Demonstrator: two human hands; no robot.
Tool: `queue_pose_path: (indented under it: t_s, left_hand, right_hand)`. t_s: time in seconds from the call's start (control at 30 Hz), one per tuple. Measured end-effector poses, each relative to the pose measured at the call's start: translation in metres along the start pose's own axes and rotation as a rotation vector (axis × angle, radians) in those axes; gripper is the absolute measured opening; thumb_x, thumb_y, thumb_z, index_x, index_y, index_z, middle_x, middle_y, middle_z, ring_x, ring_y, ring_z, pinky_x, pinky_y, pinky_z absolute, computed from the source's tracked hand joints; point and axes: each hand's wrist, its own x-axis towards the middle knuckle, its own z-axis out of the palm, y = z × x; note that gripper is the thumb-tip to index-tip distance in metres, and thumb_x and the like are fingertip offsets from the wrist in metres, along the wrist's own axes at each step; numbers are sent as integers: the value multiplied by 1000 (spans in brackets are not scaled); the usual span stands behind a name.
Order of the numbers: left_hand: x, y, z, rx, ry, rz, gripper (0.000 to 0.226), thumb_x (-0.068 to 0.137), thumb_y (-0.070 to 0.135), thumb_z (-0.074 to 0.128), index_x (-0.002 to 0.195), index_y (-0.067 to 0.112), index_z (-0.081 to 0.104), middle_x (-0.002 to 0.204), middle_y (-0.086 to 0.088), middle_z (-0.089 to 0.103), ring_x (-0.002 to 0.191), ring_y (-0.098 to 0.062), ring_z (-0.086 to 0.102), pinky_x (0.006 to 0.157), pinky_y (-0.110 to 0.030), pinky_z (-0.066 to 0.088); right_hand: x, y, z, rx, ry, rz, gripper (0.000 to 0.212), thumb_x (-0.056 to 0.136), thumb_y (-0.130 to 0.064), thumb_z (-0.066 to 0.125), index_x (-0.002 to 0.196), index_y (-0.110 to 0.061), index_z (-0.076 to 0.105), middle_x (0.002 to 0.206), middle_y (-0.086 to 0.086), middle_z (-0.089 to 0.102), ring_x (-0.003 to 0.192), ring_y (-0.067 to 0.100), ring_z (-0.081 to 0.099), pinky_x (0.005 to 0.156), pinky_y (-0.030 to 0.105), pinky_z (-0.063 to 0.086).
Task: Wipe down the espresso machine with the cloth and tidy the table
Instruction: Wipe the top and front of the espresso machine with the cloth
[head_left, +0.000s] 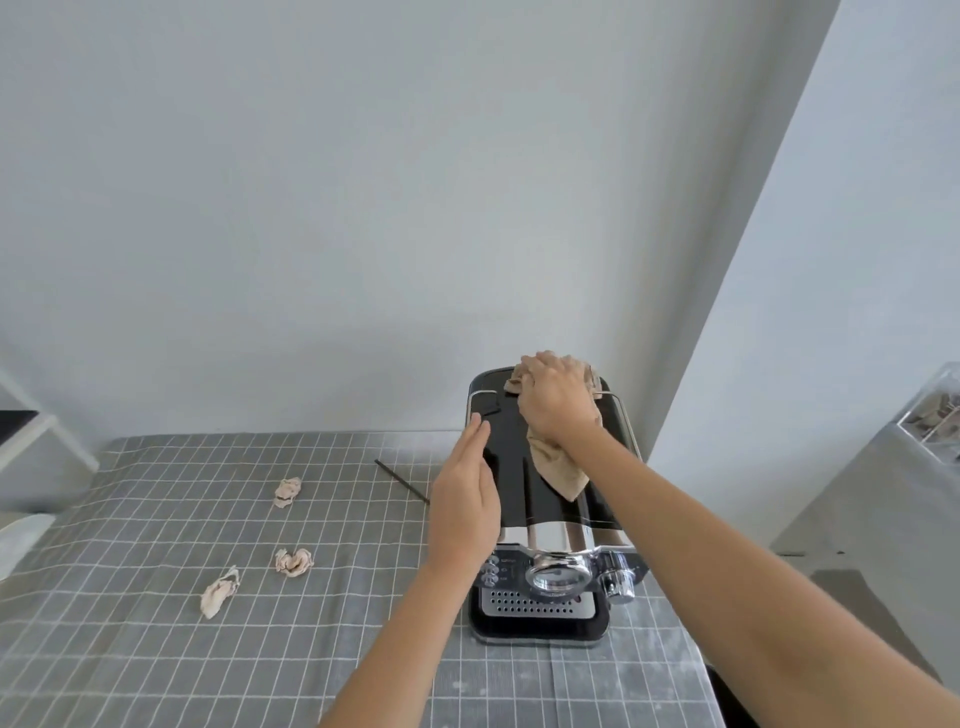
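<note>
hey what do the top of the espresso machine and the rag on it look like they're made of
The espresso machine's top looks like glossy black plastic or glass: it mirrors light. The band at its front edge reads as polished metal. The cloth under the right hand seems soft beige woven fabric, since it drapes and creases.

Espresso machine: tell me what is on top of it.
A beige cloth lies on its black top, pressed by the right hand. The cloth's middle is hidden under that hand.
</note>
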Motion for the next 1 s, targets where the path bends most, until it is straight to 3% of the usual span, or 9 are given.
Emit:
queue_pose_path:
  t_s: [0.1,0.2,0.27,0.33,0.47,0.6,0.7,0.77,1.0]
  left_hand:
    - [-13,-1,1,-27,31,-15,47,98,2,33,144,8,40,156,1,28,142,-3,24,113,-5,15]
    - [-17,-3,5,-105,42,-86,48,98,0,32,145,8,37,153,-14,36,141,-28,36,115,-35,33]
    - [-18,-4,7,-127,36,-119,49,98,2,32,146,8,35,132,-30,55,120,-49,50,99,-55,45]
    - [-18,-3,8,-125,44,-133,49,98,3,31,146,8,34,117,-29,62,111,-51,54,93,-58,47]
    - [-21,4,2,-137,101,-95,48,97,0,33,145,6,37,73,-4,60,66,-13,55,89,-47,53]
    - [-25,5,-3,-147,93,-90,49,97,-1,34,145,10,35,64,2,50,60,0,50,64,-17,45]
    - [-24,7,-3,-137,81,-69,50,97,-1,35,147,6,32,60,8,42,59,-1,49,57,-9,38]
    - [-24,8,-1,-127,76,-80,51,97,-1,35,147,5,31,56,10,35,56,-4,45,53,-11,35]
    - [-26,8,1,-120,84,-107,52,96,-4,34,148,5,30,55,9,35,49,-8,38,51,-15,36]
  right_hand:
    - [-47,-3,-8,1,-21,-174,41,100,-15,36,137,-12,53,148,2,42,144,26,25,115,29,2]
    - [-96,5,-22,68,-54,-338,42,101,-15,37,139,-17,54,153,-4,39,148,18,18,114,15,-7]
    - [-100,10,-23,55,-94,-316,44,102,-21,32,142,-18,49,156,-5,34,150,18,15,121,27,-1]
    - [-80,5,-21,2,-88,-243,43,101,-20,32,140,-13,49,154,1,35,147,25,20,119,31,6]
    - [-35,-9,-10,-35,-57,-124,36,96,-18,39,124,-11,60,139,6,48,134,30,36,115,36,17]
    - [-78,-7,-17,38,-101,-390,31,89,-20,42,91,-19,74,111,-8,65,121,15,48,117,42,23]
    - [-121,8,-29,150,-217,-437,31,89,-22,48,101,-31,75,130,-23,57,136,-2,32,123,32,13]
    - [-111,14,-27,139,-188,-436,28,91,-25,45,90,-31,73,119,-26,57,128,-2,37,118,34,25]
    - [-42,-16,-1,-80,-68,-64,35,94,-16,40,126,-12,54,144,6,42,136,28,33,117,37,20]
